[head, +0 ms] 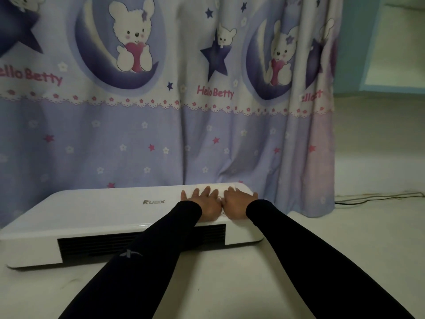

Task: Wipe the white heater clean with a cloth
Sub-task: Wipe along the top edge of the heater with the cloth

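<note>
White heater (103, 212) lying flat, dark grille on its near face; white cloth (224, 188) spread on its top, right end.

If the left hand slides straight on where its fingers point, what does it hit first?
Likely the curtain hanging just behind the heater; the left hand is near its back edge, gap unclear.

Heater (103, 210) white; front grille (138, 242) black; logo (153, 201) on heater's top grey; cloth (226, 188) at heater's top right white too, barely stands out; sleeves (299, 249) across heater's front black, grey emblem (130, 253) on left one; curtain (161, 139) behind heater lilac-blue, white bears, pink hearts, dark purple moons and stars, pink lettering, pink-flower lace band; floor (207, 284) under heater off-white; cable (379, 196) right of heater black.
</note>
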The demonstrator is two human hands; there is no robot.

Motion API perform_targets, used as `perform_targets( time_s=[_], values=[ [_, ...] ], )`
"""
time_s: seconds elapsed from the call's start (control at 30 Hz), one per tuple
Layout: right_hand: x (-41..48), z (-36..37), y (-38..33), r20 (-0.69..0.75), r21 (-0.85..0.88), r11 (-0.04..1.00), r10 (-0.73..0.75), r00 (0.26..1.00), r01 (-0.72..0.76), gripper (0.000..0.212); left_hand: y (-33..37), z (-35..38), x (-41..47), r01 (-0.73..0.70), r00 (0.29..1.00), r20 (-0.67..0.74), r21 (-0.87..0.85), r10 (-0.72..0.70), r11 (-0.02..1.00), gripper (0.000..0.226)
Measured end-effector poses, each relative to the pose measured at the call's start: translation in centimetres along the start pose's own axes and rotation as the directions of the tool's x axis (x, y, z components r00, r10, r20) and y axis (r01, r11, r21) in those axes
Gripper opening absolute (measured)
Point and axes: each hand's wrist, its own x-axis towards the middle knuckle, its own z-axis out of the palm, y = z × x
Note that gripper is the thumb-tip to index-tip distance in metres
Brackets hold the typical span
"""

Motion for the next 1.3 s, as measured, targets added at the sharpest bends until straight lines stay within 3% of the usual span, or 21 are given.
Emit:
perform_targets(
  time_s=[0.53,1.0,1.3],
  values=[
    [-3.9,0.6,0.5,-0.011,0.037,0.999,-0.017,1.000,0.017,0.049,1.2,0.0,-3.9,-0.030,0.999,0.033,0.021,0.029,0.999,0.069],
    [3.7,0.5,2.6,-0.035,0.044,0.999,0.021,0.999,-0.020,0.057,1.1,-0.4,3.7,-0.034,0.999,0.017,-0.023,0.034,0.999,0.063],
    [7.2,0.5,3.5,-0.081,0.060,0.998,0.024,0.996,-0.019,0.051,1.4,-0.7,6.9,-0.019,1.000,-0.008,-0.012,0.019,1.000,0.061]
  ],
)
